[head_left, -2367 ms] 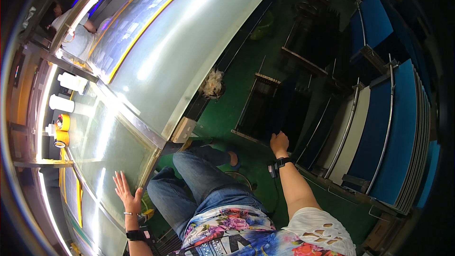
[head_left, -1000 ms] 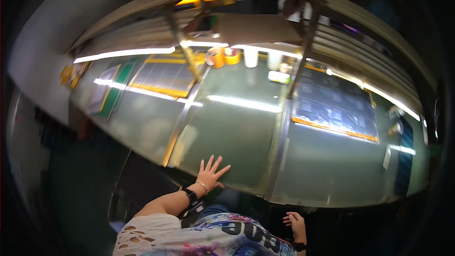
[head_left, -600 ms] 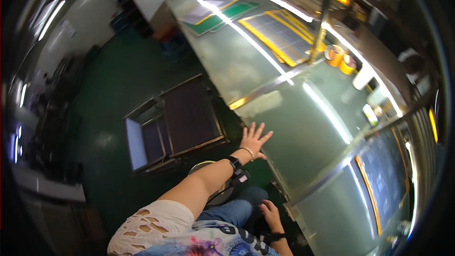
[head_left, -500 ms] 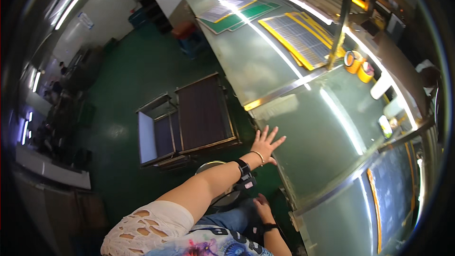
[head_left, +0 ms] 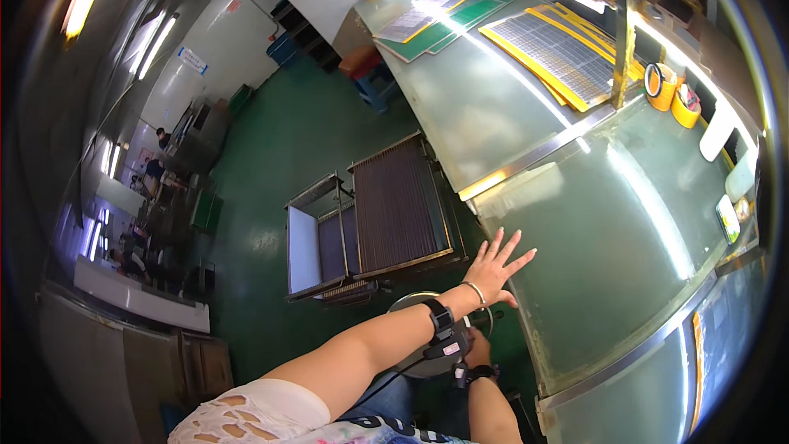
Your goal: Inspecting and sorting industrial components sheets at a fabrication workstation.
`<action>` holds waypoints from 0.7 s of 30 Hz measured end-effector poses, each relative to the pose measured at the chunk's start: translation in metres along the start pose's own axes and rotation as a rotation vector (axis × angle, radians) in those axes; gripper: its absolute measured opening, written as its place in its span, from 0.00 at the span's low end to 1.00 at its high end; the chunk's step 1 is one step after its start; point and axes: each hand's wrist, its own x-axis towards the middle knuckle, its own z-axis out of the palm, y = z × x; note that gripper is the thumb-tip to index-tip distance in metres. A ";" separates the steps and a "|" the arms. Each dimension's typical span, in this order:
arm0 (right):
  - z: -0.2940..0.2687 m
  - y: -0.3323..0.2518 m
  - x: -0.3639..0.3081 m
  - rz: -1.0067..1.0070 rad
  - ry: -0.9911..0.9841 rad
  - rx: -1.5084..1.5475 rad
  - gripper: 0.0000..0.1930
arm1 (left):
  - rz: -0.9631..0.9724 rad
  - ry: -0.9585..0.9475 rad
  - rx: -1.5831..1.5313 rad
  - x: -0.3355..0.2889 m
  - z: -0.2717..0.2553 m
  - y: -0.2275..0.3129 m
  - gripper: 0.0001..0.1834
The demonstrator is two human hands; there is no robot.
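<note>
My left hand (head_left: 493, 270) is spread with its fingers apart at the left edge of the green-topped worktable (head_left: 592, 271). Nothing is in it; whether the fingertips rest on the top I cannot tell. A bangle and a black strap with a small device (head_left: 446, 333) circle that wrist. Lower down, my right hand (head_left: 477, 351) is beside a round, metal-rimmed object (head_left: 431, 367), perhaps a stool or bucket. The left wrist's device partly hides its fingers, so their grip does not show. A black band (head_left: 481, 372) is on the right wrist.
A rack cart (head_left: 399, 210) packed with dark upright sheets stands left of the table. Yellow-framed mesh panels (head_left: 559, 57) and green boards (head_left: 460, 29) lie farther along. Tape rolls (head_left: 660, 86) sit at right. A red-topped stool (head_left: 362, 62) and distant people (head_left: 154, 168) are beyond.
The view has swung left, so the scene sits farther right. My right hand has moved forward, up close under the left wrist. My left hand stays spread at the table edge.
</note>
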 end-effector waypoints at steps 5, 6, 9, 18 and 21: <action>-0.044 -0.062 0.014 0.225 0.168 0.641 0.08 | 0.002 0.179 -0.036 -0.021 0.016 -0.014 0.54; -0.081 -0.054 0.004 -0.069 0.292 -0.061 0.10 | 0.033 0.212 -0.080 -0.028 0.022 -0.009 0.51; -0.115 -0.046 -0.007 -0.322 0.485 -0.620 0.12 | 0.085 0.228 -0.224 -0.064 0.031 -0.010 0.44; -0.128 -0.029 -0.024 0.093 0.413 -0.165 0.08 | -0.426 -0.551 -0.707 -0.259 -0.041 -0.242 0.39; -0.054 -0.053 -0.059 0.493 0.179 0.067 0.07 | -0.971 -0.730 -0.991 -0.383 -0.149 -0.348 0.39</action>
